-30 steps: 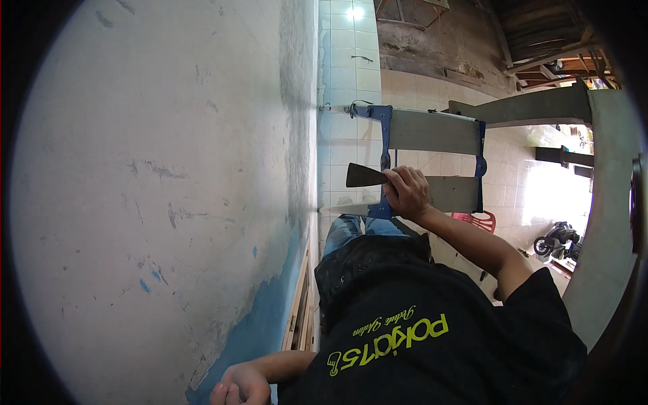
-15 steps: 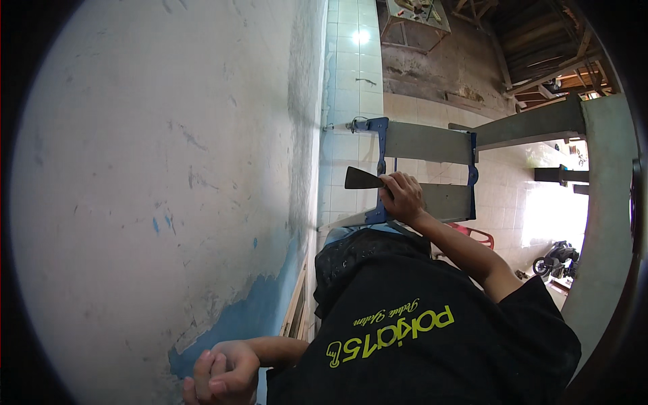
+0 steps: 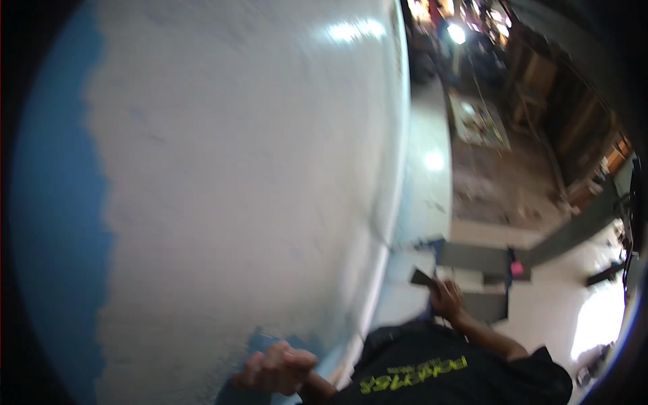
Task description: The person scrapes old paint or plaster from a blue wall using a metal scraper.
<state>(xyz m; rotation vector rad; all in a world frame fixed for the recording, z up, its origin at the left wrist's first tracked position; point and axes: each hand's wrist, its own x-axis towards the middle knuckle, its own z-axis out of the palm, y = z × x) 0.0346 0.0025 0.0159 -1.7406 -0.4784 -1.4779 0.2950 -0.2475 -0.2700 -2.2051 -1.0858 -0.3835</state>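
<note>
My right hand (image 3: 447,300) is closed round the handle of a putty knife (image 3: 422,277), whose dark, flared blade points left towards the wall. It hangs in front of my black shirt, above the grey treads of a step ladder (image 3: 472,256). My left hand (image 3: 280,368) is curled into a loose fist at the bottom, close to the wall (image 3: 236,169); no object shows in it, though motion blurs the fingers. Beside that hand a blue patch (image 3: 297,341) interrupts the whitish, scuffed wall surface.
A broad blue painted band (image 3: 57,202) with a ragged edge runs down the wall's far left. Pale floor tiles (image 3: 422,202) lie along the wall's foot. A low table (image 3: 482,125) with small things stands farther off. Bright light enters at right (image 3: 601,317).
My view has swung, bringing the blue band and a bright lamp into sight. Ladder, shirt and both hands now sit lower and farther right. The putty knife stays in my right hand.
</note>
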